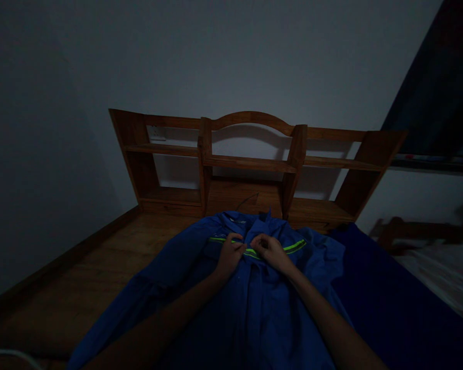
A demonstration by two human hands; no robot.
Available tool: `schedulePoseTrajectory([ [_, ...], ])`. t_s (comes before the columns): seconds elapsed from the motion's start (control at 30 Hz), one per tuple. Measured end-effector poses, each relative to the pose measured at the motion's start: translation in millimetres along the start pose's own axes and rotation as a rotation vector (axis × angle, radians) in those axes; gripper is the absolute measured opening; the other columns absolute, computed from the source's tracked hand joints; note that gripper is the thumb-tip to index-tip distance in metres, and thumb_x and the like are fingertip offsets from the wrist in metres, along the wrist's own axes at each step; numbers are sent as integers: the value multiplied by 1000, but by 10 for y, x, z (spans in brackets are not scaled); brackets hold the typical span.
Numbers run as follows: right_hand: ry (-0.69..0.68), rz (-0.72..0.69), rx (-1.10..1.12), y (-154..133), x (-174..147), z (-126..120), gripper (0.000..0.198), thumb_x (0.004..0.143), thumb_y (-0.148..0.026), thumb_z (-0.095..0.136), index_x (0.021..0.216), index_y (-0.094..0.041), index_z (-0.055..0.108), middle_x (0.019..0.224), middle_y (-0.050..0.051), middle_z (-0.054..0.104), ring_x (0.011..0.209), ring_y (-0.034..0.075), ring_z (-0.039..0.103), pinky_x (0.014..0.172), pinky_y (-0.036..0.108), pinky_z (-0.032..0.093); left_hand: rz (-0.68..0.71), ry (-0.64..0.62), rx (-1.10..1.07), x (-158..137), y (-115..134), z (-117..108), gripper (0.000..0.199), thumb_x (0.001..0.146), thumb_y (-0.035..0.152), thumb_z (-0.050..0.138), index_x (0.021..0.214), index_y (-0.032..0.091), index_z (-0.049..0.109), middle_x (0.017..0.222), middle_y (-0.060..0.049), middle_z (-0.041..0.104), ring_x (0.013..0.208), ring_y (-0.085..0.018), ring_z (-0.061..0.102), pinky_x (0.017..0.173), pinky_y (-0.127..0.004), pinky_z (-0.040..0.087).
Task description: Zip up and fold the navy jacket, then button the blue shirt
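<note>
Across the far side, pale wall (pixel 231 56), very dim light. Wooden shelf unit (pixel 250 163) stands against it: open bays left, middle and right, arched rail over the middle one. Dark panel (pixel 443 87) on the wall, far right. Bare wooden surface (pixel 116 246) runs along the left. Blue jacket (pixel 200 303) lies spread at centre, collar end far, just before the shelf unit, one sleeve reaching near left. Deep-blue cloth (pixel 386 298) sits right of it. Both hands are on the jacket's upper front, close together, either side of the front opening: left hand (pixel 231 253), right hand (pixel 269 252), fingers curled inward. Too dark to tell whether they pinch fabric. Yellow-green stripe (pixel 295 247) crosses the chest, passing under both hands. Small light label (pixel 237 221) shows inside the collar.
</note>
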State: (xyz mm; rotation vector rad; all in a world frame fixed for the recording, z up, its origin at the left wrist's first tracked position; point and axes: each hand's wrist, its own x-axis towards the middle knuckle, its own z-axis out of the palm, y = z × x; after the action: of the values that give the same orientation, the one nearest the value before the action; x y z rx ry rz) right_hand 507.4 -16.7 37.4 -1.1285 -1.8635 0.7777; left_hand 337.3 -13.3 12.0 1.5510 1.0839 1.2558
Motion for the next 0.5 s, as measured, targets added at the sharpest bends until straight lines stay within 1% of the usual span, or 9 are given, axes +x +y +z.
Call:
schedulePoseTrajectory([
  [0.1,-18,103,161,70,35,2,30,74,-37,60,88,-10,60,80,6,60,68,12,51,62,23,37,55,2,69,-34,87,4,32,78,31,55,102,16,42,61,2,54,53,-9,46,51,-19,31],
  [0.2,-70,206,272,91,59,1,35,68,-41,62,82,-8,59,66,3,56,56,10,47,54,22,33,88,-15,106,-68,153,23,29,81,31,51,104,17,40,70,1,58,62,-10,52,57,-20,36],
  [0.27,-97,257,314,90,63,-2,34,67,-40,61,80,-8,59,59,2,53,52,10,44,52,22,30,112,-39,129,-82,162,37,32,83,34,51,107,17,39,72,1,57,66,-11,54,60,-20,38],
  [0.33,-106,295,356,86,60,-7,32,65,-36,60,79,-8,59,58,2,52,51,9,44,52,21,29,132,-48,155,-85,148,44,40,80,40,55,109,18,39,70,2,53,65,-11,54,60,-21,38],
  [0.4,-109,319,391,83,52,-14,31,64,-34,60,79,-8,60,58,2,52,53,9,45,53,21,29,141,-43,178,-77,129,41,47,74,43,62,108,18,41,70,3,50,65,-11,52,60,-20,38],
  [0.5,-124,339,424,76,36,-27,31,63,-35,62,78,-8,61,58,2,53,53,9,44,53,21,29,136,-50,201,-56,123,20,49,69,41,67,105,18,44,71,3,48,65,-10,52,59,-20,39],
])
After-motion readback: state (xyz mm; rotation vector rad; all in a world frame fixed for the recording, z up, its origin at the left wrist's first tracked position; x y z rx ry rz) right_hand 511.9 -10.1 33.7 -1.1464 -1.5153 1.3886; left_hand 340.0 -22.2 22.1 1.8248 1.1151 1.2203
